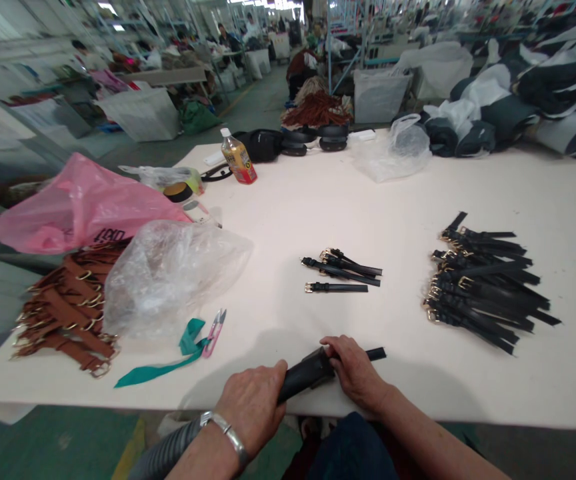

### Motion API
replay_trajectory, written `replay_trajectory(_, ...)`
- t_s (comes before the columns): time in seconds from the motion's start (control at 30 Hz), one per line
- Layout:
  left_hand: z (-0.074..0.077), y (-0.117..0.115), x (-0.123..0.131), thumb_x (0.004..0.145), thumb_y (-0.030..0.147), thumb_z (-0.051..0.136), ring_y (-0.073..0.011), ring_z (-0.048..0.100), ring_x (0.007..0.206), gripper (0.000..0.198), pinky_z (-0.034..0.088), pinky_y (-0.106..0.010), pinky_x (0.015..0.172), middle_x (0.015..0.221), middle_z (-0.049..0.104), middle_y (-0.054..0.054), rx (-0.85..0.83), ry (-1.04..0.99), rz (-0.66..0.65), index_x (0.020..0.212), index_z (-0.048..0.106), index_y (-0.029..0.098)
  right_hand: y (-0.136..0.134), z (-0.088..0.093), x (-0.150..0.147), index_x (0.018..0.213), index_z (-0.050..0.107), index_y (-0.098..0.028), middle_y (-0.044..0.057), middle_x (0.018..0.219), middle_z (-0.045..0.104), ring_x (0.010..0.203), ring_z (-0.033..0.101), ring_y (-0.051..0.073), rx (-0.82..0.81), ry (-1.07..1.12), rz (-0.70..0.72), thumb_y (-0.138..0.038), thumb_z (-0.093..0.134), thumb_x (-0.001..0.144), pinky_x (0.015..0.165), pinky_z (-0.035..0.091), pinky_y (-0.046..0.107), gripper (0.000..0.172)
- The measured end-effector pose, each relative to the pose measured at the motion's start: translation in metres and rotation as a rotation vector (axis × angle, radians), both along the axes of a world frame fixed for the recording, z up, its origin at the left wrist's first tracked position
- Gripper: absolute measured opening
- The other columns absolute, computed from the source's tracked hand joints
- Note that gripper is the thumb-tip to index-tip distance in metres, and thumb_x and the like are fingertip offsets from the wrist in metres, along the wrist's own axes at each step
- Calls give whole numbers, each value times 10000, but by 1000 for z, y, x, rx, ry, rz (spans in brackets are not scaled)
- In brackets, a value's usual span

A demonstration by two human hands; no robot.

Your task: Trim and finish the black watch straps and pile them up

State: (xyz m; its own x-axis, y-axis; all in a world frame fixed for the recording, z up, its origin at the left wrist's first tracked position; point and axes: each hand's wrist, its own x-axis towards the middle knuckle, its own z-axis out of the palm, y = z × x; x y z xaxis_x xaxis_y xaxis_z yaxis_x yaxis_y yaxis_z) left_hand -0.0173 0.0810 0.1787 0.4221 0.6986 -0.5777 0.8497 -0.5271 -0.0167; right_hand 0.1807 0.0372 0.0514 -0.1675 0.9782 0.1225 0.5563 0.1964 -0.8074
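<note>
My left hand (pixel 255 407), with a silver bracelet at the wrist, is wrapped round a thick black bar-shaped tool (pixel 302 377) at the table's front edge; its exact kind I cannot make out. My right hand (pixel 355 370) is closed at the tool's far end, its fingers pinching a black strap (pixel 377 353) whose end sticks out to the right. The strap's other end is hidden by fingers and tool. Ahead lies a small group of black buckle straps (pixel 348 273) with gold buckles. A larger pile of such straps (pixel 488 287) spreads out on the right.
To the left are brown straps (pixel 68 307), a clear plastic bag (pixel 173 280) and a pink bag (pixel 88 207). Pink thread snips (pixel 215 333) lie against a green ribbon (pixel 161 369). A drink bottle (pixel 239 158) stands at the back; dark rolls (pixel 498 123) are behind right.
</note>
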Motion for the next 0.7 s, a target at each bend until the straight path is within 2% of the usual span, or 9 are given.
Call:
replay_trajectory(0.17,-2,7,-3,725,269,425,-250,616,866,383,461,-366,724,918,667,-73,18,36,59,1099,504,235,0,-4,1,1174,422,-191,54,918,551,842,466,190,13,-6,-4,-27,434,761,810,386,369,445)
replay_trajectory(0.3,10,12,-19,727,282,427,-260,614,866,381,453,-369,731,904,665,-92,48,75,101,1092,509,213,0,-2,0,1174,418,-194,44,877,566,831,476,192,2,3,-3,-24,443,764,808,391,367,444)
replay_trajectory(0.43,16,9,-17,723,287,437,-247,614,844,371,451,-357,720,877,667,-67,13,54,77,1084,510,246,0,-3,0,1180,414,-202,45,871,568,825,483,194,11,14,-19,-24,440,760,803,397,372,457)
replay_trajectory(0.57,6,3,-2,701,263,458,-240,613,851,380,450,-355,732,887,667,-58,-3,23,63,1076,519,255,0,-6,1,1204,397,-207,48,882,569,834,490,198,14,19,-4,-23,442,750,801,406,379,491)
replay_trajectory(0.7,-6,7,4,728,290,443,-217,605,880,343,442,-330,753,923,658,-46,25,7,108,1062,515,268,-1,-10,1,1212,399,-209,60,914,559,847,498,200,22,20,-45,-25,433,743,800,419,384,505)
